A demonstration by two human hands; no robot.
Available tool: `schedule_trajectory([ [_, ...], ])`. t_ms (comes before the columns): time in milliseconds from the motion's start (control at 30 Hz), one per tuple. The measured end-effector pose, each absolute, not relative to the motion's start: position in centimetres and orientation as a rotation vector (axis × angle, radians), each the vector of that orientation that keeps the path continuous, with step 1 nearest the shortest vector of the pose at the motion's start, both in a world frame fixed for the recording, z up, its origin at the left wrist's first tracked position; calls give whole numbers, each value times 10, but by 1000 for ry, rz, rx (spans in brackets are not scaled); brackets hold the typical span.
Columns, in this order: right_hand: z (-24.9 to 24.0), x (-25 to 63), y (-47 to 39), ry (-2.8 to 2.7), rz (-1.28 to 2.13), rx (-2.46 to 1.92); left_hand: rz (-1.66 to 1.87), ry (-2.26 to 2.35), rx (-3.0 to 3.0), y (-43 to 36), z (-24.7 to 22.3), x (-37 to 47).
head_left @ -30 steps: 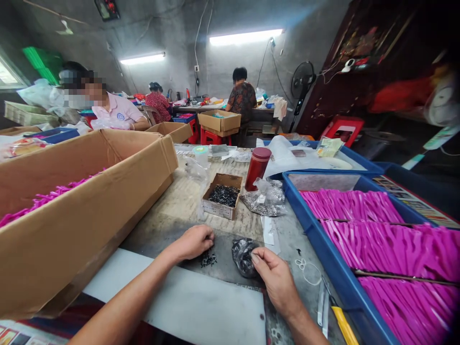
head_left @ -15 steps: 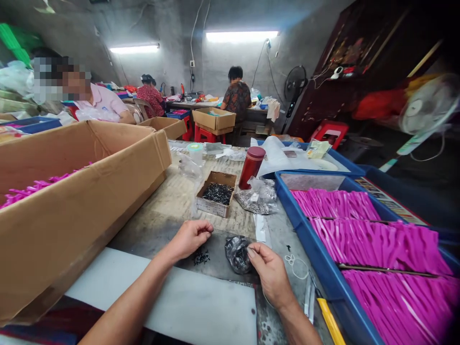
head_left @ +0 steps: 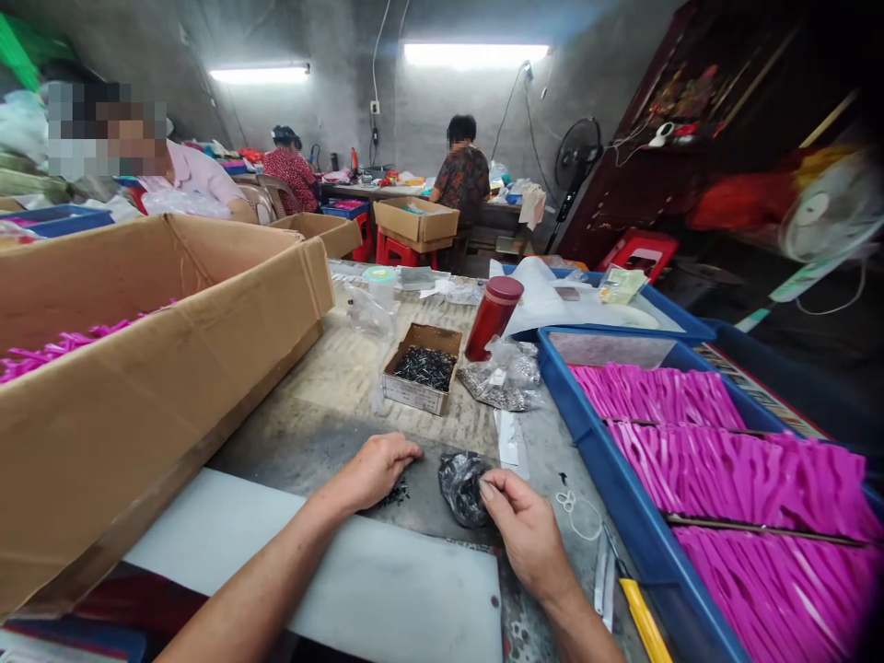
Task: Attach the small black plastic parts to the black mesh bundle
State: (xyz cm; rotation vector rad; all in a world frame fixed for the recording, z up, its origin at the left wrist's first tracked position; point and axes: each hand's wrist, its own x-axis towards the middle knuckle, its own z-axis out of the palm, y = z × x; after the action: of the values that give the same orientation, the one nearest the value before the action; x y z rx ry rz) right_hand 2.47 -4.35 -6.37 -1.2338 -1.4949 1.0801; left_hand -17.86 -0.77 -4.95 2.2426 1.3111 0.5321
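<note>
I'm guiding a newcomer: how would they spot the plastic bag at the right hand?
Start at the blue crate of magenta pieces along the right side of the table. Left of it, the right hand pinches the edge of a small crumpled plastic bag. Its blackish look sets it apart from the silvery bag farther back, beside the red canister.

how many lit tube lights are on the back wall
2: the left tube light, left of the picture's middle, and the right tube light, just right of it.
</note>
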Motion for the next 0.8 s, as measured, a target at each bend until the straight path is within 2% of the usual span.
schedule_trajectory([
  [433, -62, 31, -40, -1859, 622, -1365, 632, 1305, 2201, -8, -53, -178],
  [800, -67, 23, -36, -2204, 405, -1502, 758, 1291, 2119, -12, -50, -172],
])
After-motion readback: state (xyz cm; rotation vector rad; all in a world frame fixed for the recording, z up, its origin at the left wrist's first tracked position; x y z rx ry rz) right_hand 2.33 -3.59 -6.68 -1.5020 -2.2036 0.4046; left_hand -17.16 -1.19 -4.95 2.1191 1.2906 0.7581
